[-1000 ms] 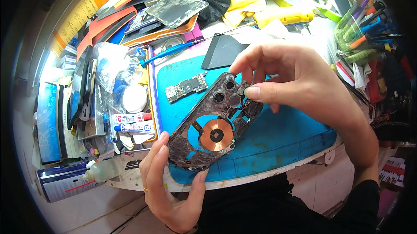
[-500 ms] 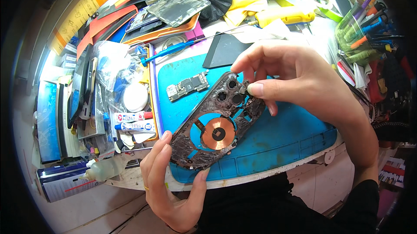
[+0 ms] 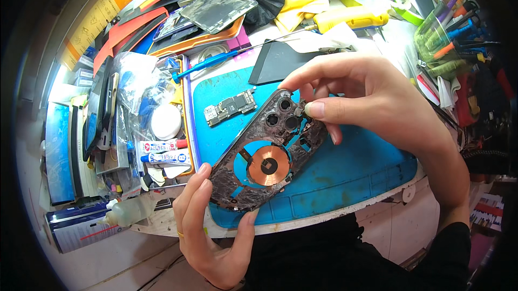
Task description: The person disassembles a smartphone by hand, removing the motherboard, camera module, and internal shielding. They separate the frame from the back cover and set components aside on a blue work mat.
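Observation:
A gutted smartphone body point(image 3: 272, 137), dark grey and scuffed, is held tilted above a blue work mat point(image 3: 361, 167). Round camera openings sit at its upper end, and a copper charging coil point(image 3: 268, 166) lies on its lower half. My left hand point(image 3: 213, 231) grips the lower end, thumb on the near edge and fingers on the far left edge. With my right hand point(image 3: 367, 94) I hold the upper end beside the camera openings; its thumb rests on the body and some fingers are hidden behind. A loose circuit board point(image 3: 231, 107) lies on the mat left of the phone body.
Beyond the mat lie a blue screwdriver point(image 3: 208, 67), a black flat panel point(image 3: 272, 64) and a yellow-handled tool point(image 3: 350, 17). On the left, a tray carries glue tubes point(image 3: 168, 159) and a white round lid point(image 3: 166, 122). A cup of tools point(image 3: 440, 37) stands far right.

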Tool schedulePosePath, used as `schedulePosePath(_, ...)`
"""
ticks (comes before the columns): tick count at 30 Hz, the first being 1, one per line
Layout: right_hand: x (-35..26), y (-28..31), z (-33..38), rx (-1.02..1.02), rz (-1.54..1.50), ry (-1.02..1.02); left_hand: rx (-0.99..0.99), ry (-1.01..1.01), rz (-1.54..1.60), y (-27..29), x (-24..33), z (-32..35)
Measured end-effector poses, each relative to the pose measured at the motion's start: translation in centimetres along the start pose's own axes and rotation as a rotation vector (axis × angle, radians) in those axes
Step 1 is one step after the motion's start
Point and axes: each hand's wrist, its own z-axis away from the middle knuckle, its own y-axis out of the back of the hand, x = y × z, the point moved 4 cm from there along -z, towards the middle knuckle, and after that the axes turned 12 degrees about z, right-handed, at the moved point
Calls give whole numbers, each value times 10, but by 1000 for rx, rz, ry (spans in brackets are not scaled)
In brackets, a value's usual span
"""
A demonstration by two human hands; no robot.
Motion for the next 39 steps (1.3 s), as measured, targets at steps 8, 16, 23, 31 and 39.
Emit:
schedulePosePath(8,0,0,0,-16,-10,-23,-10,3,-66,0,5,-2)
schedulePosePath(16,0,-2,-1,-21,-45,1,-15,13,-66,0,6,-3)
schedulePosePath(23,1,-1,0,-29,-40,-7,-9,13,-67,0,6,-2)
schedulePosePath(31,1,-1,0,-29,-38,10,-16,17,-72,1,7,-3)
schedulePosePath(39,0,-1,0,-14,-6,29,-13,15,-77,-1,6,-3)
